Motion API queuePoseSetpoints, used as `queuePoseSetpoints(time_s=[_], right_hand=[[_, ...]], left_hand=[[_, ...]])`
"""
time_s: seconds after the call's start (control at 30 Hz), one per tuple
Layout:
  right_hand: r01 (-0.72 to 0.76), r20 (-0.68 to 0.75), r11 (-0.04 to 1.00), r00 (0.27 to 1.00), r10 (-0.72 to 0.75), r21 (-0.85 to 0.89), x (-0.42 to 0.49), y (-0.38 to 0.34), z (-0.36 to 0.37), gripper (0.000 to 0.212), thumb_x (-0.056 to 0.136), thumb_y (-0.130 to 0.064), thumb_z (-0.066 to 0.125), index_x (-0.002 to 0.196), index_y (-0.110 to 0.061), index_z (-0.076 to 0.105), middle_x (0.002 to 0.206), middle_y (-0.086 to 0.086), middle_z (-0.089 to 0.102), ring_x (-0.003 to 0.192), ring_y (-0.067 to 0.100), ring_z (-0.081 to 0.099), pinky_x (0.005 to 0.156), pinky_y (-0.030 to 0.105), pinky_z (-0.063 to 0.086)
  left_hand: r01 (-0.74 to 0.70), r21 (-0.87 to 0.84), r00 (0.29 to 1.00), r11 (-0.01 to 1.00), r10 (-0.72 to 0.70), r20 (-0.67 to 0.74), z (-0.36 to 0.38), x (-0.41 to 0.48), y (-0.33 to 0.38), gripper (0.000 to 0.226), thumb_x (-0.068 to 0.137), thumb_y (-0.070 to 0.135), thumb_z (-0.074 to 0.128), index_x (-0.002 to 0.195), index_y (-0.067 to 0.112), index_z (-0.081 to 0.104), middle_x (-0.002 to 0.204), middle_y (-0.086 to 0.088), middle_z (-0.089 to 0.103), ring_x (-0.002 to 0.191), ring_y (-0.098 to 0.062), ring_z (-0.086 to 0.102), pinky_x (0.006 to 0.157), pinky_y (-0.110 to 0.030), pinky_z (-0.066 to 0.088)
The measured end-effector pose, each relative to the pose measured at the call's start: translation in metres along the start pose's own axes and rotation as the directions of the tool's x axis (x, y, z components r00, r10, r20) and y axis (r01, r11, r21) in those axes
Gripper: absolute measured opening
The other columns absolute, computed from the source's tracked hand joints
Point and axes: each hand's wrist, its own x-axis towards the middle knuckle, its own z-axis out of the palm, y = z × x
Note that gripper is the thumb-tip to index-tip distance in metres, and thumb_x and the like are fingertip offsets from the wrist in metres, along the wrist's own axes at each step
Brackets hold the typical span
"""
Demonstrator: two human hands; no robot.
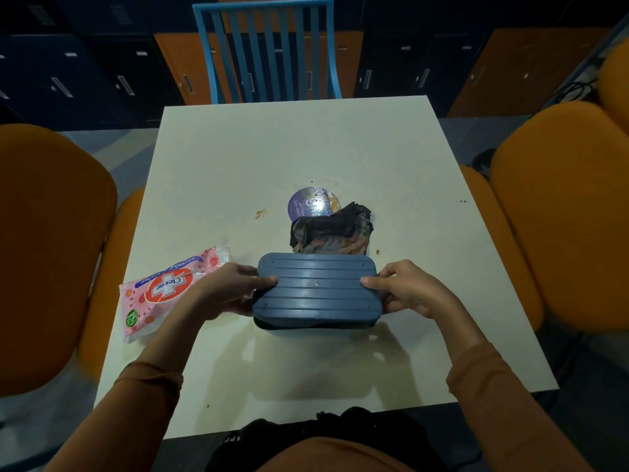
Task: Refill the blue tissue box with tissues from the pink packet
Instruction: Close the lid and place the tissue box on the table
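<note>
The blue tissue box is gripped at both ends by the curled fingers of the left hand and right hand at the worktop's near side, while the pink packet, lying by the left wrist near the edge, could be swept off by a forearm.

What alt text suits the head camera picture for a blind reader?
A person's left hand and right hand grip the two ends of a blue tissue box at a cream table. A pink tissue packet lies left of it; a crumpled dark cloth and purple lid sit behind.
</note>
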Motion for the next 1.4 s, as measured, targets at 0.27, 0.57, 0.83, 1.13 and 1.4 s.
queuePoseSetpoints(time_s=[0.27,0.57,0.83,1.13,1.4], right_hand=[[-0.027,0.06,0.999,0.998,0.026,0.021,-0.001,-0.004,0.006,0.033,0.084,-0.014,0.07,0.105,0.007,0.054,0.096,0.024,0.065,0.081,0.03,0.068,0.057,0.035,0.059],[-0.063,0.05,0.997,0.997,0.06,0.052,-0.004,-0.004,0.011,0.02,0.088,-0.013,0.065,0.096,0.001,0.053,0.096,0.023,0.062,0.083,0.032,0.066,0.063,0.041,0.06],[-0.019,-0.028,1.0,0.999,0.02,0.023,-0.003,-0.012,0.015,0.018,0.092,-0.016,0.06,0.09,0.0,0.054,0.091,0.023,0.063,0.084,0.035,0.065,0.071,0.047,0.057],[-0.028,-0.046,0.999,0.999,0.029,0.038,-0.006,-0.016,0.017,0.027,0.093,-0.015,0.058,0.105,0.008,0.052,0.093,0.027,0.063,0.084,0.036,0.065,0.063,0.043,0.056],[-0.015,-0.073,0.994,0.997,0.022,0.104,-0.008,-0.019,0.016,0.019,0.095,-0.013,0.055,0.099,0.005,0.052,0.094,0.024,0.063,0.079,0.031,0.064,0.061,0.044,0.055]], left_hand=[[0.011,0.053,0.998,0.999,-0.008,-0.056,0.003,-0.006,-0.005,0.054,0.087,0.028,0.069,0.135,0.014,0.048,0.099,-0.007,0.061,0.086,-0.026,0.063,0.069,-0.037,0.059],[-0.004,0.156,0.983,0.988,0.033,-0.183,0.001,-0.017,-0.014,0.057,0.086,0.036,0.069,0.134,0.011,0.05,0.121,-0.018,0.059,0.087,-0.026,0.064,0.061,-0.032,0.056],[-0.067,-0.057,0.983,0.996,0.056,-0.176,0.013,-0.024,-0.021,0.038,0.09,0.022,0.066,0.122,0.005,0.055,0.092,-0.013,0.062,0.074,-0.028,0.068,0.066,-0.04,0.061],[-0.027,-0.167,0.992,0.986,0.006,-0.123,0.014,-0.027,-0.015,0.034,0.093,0.032,0.06,0.113,0.007,0.047,0.098,-0.013,0.054,0.076,-0.033,0.068,0.073,-0.045,0.06],[-0.031,-0.114,0.997,0.993,0.023,-0.071,0.014,-0.023,-0.013,0.04,0.095,0.034,0.056,0.12,0.004,0.051,0.101,-0.013,0.055,0.074,-0.032,0.067,0.071,-0.042,0.061]])
